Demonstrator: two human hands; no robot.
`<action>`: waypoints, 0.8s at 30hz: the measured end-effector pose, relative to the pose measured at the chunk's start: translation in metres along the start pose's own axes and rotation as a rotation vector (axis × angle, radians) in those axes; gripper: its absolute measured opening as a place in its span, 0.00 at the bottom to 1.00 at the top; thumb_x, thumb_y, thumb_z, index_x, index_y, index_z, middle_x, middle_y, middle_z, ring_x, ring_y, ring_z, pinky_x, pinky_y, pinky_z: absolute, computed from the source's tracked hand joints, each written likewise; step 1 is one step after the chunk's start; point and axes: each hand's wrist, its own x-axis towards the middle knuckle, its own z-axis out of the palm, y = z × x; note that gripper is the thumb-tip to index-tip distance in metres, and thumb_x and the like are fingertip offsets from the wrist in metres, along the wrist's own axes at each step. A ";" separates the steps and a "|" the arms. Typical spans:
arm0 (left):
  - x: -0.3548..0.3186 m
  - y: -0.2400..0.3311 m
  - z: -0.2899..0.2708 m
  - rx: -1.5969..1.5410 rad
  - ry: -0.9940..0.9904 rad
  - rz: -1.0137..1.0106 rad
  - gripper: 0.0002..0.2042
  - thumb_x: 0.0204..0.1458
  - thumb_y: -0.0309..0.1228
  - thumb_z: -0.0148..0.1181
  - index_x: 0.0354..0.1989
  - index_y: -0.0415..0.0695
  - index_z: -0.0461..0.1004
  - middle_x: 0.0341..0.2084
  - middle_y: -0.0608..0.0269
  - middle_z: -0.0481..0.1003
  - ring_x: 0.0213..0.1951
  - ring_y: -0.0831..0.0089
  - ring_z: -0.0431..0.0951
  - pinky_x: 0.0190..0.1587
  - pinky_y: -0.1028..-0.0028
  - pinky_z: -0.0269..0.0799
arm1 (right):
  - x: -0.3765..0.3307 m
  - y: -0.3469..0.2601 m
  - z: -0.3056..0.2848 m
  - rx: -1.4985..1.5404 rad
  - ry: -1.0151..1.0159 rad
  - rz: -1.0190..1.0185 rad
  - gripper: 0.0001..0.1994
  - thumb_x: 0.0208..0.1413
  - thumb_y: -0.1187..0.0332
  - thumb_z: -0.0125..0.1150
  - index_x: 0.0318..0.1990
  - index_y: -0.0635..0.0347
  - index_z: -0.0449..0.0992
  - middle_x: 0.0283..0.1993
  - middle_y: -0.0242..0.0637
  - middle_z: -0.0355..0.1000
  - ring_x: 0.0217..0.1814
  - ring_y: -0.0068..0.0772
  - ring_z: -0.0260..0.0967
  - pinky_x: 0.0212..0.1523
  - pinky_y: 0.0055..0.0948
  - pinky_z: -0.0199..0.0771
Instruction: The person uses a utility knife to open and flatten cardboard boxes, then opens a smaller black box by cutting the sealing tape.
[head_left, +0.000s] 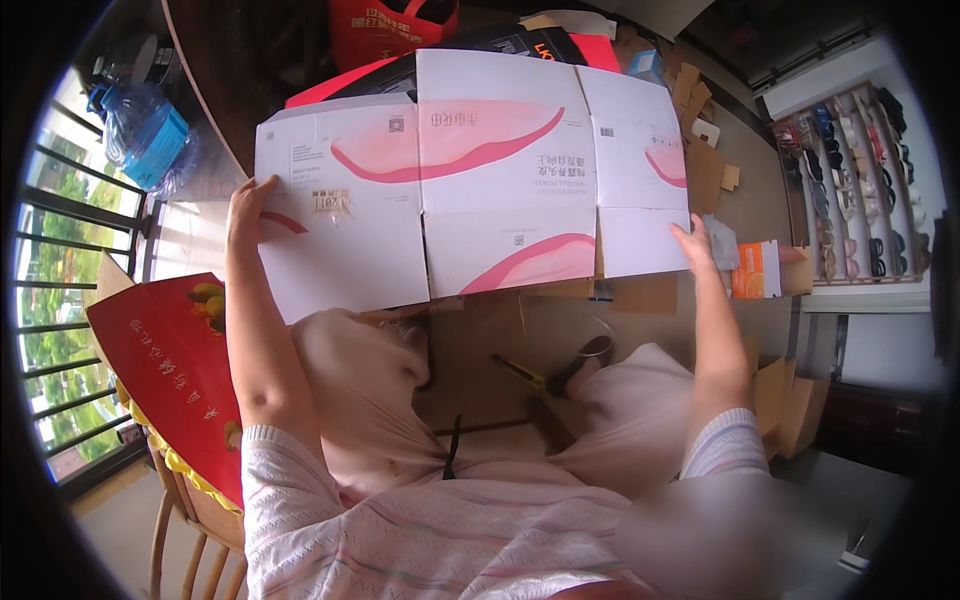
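A flattened cardboard box, white with pink curved bands, is spread wide in front of me, its panels joined along upright folds. My left hand grips its left edge, with fingers partly hidden by the card. On the opposite edge, my right hand holds the smaller right panel between thumb and fingers. The sheet's upper part lies over a black and red flat piece, while its lower edge hangs above my knees.
A yellow and black cutter-like tool lies on the floor between my feet. On the left are a chair with a red printed board and a large water bottle. Cardboard scraps, an orange-white box and a shoe rack are on the right.
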 end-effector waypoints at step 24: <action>0.008 -0.007 -0.012 -0.196 -0.042 -0.139 0.16 0.47 0.33 0.59 0.37 0.34 0.67 0.32 0.45 0.73 0.30 0.54 0.76 0.33 0.57 0.76 | 0.026 -0.013 -0.089 0.569 -0.348 0.154 0.24 0.46 0.63 0.64 0.48 0.67 0.67 0.46 0.41 0.69 0.49 0.30 0.65 0.51 0.28 0.65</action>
